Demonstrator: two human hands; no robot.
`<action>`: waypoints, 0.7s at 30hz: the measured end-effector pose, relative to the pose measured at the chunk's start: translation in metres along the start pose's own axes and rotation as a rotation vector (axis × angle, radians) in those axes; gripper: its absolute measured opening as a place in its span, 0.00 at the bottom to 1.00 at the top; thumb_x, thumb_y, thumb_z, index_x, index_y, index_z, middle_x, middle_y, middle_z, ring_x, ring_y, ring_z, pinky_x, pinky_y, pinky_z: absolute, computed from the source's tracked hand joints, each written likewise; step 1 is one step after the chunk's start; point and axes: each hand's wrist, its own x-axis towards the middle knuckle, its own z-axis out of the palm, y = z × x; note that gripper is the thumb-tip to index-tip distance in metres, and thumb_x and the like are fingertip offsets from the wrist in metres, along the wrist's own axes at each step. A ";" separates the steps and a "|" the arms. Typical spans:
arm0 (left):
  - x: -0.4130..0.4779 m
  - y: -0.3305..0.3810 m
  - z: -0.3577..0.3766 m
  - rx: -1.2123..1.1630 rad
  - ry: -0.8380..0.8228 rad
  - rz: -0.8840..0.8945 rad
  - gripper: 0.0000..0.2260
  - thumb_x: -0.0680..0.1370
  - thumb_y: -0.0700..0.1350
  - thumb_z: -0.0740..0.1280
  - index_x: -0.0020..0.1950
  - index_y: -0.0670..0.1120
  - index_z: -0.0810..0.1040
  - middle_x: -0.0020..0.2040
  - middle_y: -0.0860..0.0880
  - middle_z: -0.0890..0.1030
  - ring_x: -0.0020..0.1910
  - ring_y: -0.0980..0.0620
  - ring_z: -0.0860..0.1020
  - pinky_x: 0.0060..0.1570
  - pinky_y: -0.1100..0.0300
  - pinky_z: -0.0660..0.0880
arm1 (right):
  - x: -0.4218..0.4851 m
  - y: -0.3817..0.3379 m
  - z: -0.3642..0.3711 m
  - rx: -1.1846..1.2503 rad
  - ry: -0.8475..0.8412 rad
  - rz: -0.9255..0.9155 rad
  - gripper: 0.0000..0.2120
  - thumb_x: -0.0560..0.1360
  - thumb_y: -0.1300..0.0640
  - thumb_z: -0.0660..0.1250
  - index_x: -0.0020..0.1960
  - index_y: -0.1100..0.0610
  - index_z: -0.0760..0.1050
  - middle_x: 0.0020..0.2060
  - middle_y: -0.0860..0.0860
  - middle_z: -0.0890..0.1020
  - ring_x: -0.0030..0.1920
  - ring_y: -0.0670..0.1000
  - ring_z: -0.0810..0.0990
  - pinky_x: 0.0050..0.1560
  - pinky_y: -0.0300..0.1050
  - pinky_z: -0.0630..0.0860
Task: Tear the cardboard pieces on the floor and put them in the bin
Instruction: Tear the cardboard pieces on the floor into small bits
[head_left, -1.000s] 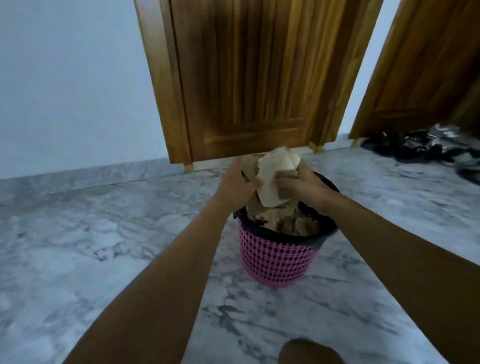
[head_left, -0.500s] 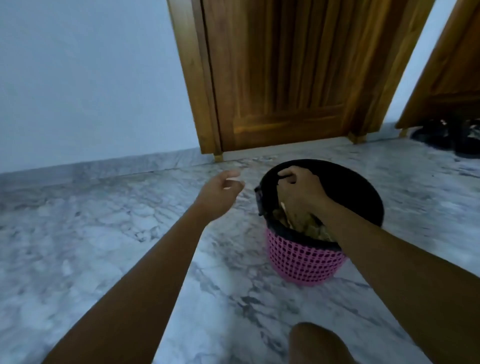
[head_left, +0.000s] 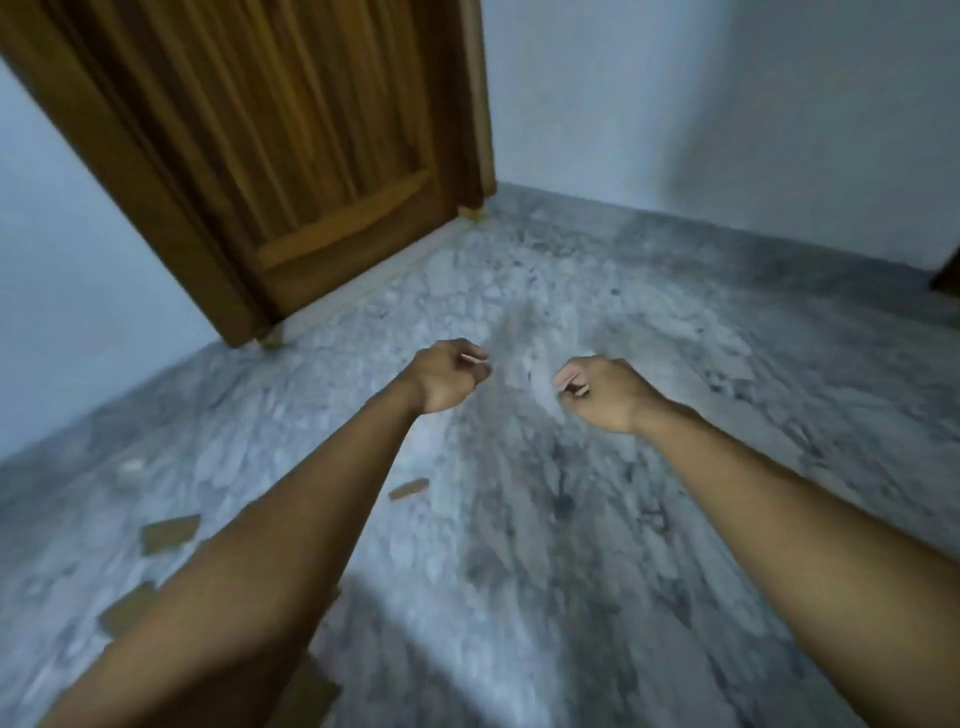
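Brown cardboard pieces (head_left: 170, 533) are lying scattered on the marble floor (head_left: 519, 571) at the near left, and several are showing only in part. The left forearm (head_left: 249, 571) is crossing over them, covering one edge of a scrap (head_left: 127, 608) and most of a larger piece (head_left: 317, 696) that is running off the bottom edge. A small strip (head_left: 409, 488) is lying on its own just right of that forearm, fully in sight. Everything is looking smeared, so the torn edges and the floor's veins are proving hard to make out.

The left hand (head_left: 447, 382) and the right hand (head_left: 602, 389) are hovering side by side over the middle of the floor, a little apart. Each is keeping its fingers loosely curled inward and gripping nothing.

A wooden door (head_left: 291, 156) is standing at the far left, its top cut off by the frame, with a pale wall (head_left: 727, 104) stretching away to the far right. Something dark (head_left: 948, 275) is poking in at the right edge, too cut off to identify.
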 end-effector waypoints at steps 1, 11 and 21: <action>-0.009 -0.031 -0.023 0.002 0.019 -0.038 0.14 0.80 0.53 0.66 0.64 0.52 0.78 0.59 0.53 0.80 0.55 0.54 0.78 0.48 0.66 0.71 | 0.012 -0.022 0.028 -0.018 -0.050 -0.015 0.08 0.76 0.49 0.70 0.55 0.46 0.78 0.55 0.49 0.82 0.55 0.52 0.81 0.60 0.48 0.78; -0.085 -0.273 -0.125 -0.039 0.144 -0.378 0.12 0.79 0.52 0.67 0.60 0.49 0.80 0.54 0.51 0.81 0.54 0.51 0.78 0.50 0.62 0.71 | 0.085 -0.152 0.223 -0.303 -0.373 -0.105 0.21 0.75 0.48 0.70 0.67 0.47 0.74 0.63 0.53 0.78 0.59 0.55 0.78 0.58 0.49 0.77; -0.139 -0.425 -0.034 -0.062 0.244 -0.724 0.16 0.74 0.49 0.72 0.60 0.47 0.80 0.57 0.47 0.81 0.57 0.48 0.79 0.53 0.59 0.74 | 0.139 -0.123 0.393 -0.681 -0.477 -0.197 0.25 0.79 0.56 0.60 0.75 0.51 0.61 0.72 0.56 0.62 0.70 0.63 0.64 0.65 0.59 0.69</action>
